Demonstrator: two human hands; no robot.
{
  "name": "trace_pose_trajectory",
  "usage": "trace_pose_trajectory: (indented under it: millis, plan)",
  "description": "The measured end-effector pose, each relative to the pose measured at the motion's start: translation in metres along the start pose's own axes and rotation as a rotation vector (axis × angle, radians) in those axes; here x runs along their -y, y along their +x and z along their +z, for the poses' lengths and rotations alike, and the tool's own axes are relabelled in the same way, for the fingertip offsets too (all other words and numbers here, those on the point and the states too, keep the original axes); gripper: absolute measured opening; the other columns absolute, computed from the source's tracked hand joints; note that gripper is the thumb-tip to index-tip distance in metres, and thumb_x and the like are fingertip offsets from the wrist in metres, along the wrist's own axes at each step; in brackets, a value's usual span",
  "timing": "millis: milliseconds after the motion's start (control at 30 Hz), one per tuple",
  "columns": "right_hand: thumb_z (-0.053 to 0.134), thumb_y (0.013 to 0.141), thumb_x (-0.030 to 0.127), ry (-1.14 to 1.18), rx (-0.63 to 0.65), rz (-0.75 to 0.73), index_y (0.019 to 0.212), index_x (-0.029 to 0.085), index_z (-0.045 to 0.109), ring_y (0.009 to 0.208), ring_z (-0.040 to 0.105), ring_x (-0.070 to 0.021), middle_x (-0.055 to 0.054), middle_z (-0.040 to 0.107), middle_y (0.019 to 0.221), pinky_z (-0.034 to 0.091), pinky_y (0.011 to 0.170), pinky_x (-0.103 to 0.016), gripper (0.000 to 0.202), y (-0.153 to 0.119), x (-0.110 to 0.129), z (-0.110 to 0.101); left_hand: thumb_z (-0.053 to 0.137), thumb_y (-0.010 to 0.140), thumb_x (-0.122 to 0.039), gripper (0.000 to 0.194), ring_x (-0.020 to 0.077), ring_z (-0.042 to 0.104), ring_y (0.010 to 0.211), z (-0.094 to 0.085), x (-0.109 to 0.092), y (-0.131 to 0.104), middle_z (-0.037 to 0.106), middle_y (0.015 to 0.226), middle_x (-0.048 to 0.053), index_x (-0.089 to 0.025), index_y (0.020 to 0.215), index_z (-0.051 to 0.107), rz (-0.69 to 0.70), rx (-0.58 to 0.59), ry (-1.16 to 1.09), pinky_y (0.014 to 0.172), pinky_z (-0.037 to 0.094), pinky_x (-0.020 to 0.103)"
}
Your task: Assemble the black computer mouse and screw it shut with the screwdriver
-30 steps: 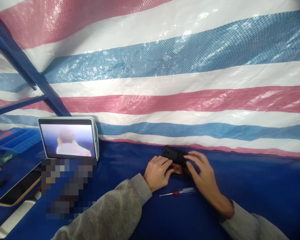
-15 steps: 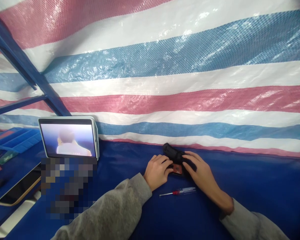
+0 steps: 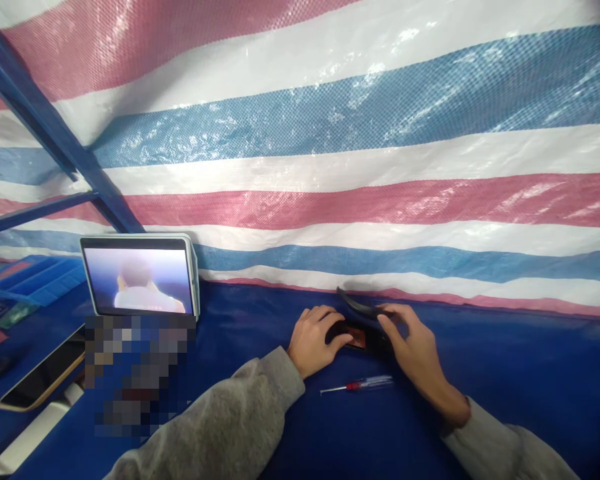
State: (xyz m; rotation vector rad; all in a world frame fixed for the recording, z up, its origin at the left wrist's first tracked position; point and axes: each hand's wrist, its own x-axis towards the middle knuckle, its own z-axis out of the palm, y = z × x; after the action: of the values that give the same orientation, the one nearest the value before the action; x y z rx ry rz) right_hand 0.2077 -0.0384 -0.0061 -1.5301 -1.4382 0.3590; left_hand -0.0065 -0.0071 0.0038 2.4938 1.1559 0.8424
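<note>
A black device (image 3: 370, 341) with a reddish-brown part (image 3: 356, 337) showing in its middle lies on the blue table. My left hand (image 3: 316, 340) grips its left end, fingers behind and thumb in front. Between the thumb and fingers of my right hand (image 3: 411, 333) is a curved black cover (image 3: 356, 308), tilted up behind the device. Whether the cover still touches the device is hidden by my fingers. A screwdriver (image 3: 357, 385) with a red and clear handle lies in front, its metal tip to the left.
To the left a tablet (image 3: 137, 280) stands upright, showing a video. Nearby are a phone (image 3: 43, 367), a blue compartment tray (image 3: 45, 277) and a pixelated patch. Behind the table (image 3: 505, 380) hangs a striped sheet (image 3: 360, 200); a blue metal frame (image 3: 45, 120) rises at left.
My right hand has lifted and turned the black cover, which now shows edge-on above the device. My left hand stays at the left end, where more black casing now shows.
</note>
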Motion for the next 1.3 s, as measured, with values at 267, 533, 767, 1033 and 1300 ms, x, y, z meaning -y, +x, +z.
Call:
trace_pose_trajectory:
  millis: [267, 533, 767, 1033, 1300]
  plan:
    - [0.061, 0.081, 0.052, 0.359, -0.032, 0.153, 0.092, 0.020, 0.058, 0.060, 0.058, -0.0134, 0.000, 0.064, 0.074, 0.049, 0.060, -0.027, 0.034, 0.000, 0.015, -0.002, 0.060, 0.090, -0.047, 0.066, 0.0286, 0.039, 0.135, -0.001, 0.001, -0.002, 0.036, 0.148, 0.013, -0.025, 0.145, 0.031, 0.151, -0.101, -0.005, 0.106, 0.039, 0.045]
    - [0.057, 0.085, 0.051, 0.289, 0.045, 0.167, 0.096, 0.018, 0.062, 0.064, 0.064, -0.0170, -0.002, 0.068, 0.072, 0.053, 0.062, -0.030, 0.036, -0.001, 0.010, -0.002, 0.054, 0.094, -0.043, 0.055, 0.0255, 0.049, 0.124, -0.003, 0.002, -0.002, 0.051, 0.135, 0.011, -0.024, 0.142, 0.037, 0.192, -0.116, -0.042, 0.104, 0.040, 0.042]
    - [0.064, 0.083, 0.042, -0.087, 0.168, -0.419, 0.129, 0.025, 0.057, 0.118, 0.058, -0.0265, -0.009, 0.060, 0.130, 0.047, 0.102, -0.044, 0.050, -0.008, 0.006, -0.005, 0.057, 0.091, -0.044, 0.059, 0.0272, 0.047, 0.126, -0.006, 0.005, -0.001, 0.051, 0.135, 0.011, -0.023, 0.142, 0.039, 0.168, -0.031, -0.126, 0.107, 0.035, 0.045]
    - [0.064, 0.083, 0.044, -0.209, 0.180, -0.417, 0.129, 0.022, 0.057, 0.110, 0.061, -0.0252, -0.009, 0.064, 0.122, 0.052, 0.094, -0.040, 0.051, -0.011, -0.004, -0.003, 0.076, 0.075, -0.034, 0.088, 0.0278, 0.045, 0.127, -0.005, 0.005, 0.004, 0.049, 0.137, 0.009, -0.029, 0.147, 0.026, 0.072, 0.216, -0.187, 0.109, 0.030, 0.049]
    - [0.057, 0.087, 0.043, -0.222, 0.341, -0.382, 0.128, 0.027, 0.057, 0.110, 0.061, -0.0234, -0.008, 0.060, 0.125, 0.053, 0.092, -0.037, 0.044, -0.008, -0.003, -0.004, 0.077, 0.072, -0.031, 0.085, 0.0287, 0.047, 0.125, -0.005, 0.004, 0.005, 0.053, 0.132, 0.009, -0.029, 0.144, 0.030, -0.001, 0.200, -0.183, 0.106, 0.034, 0.049]
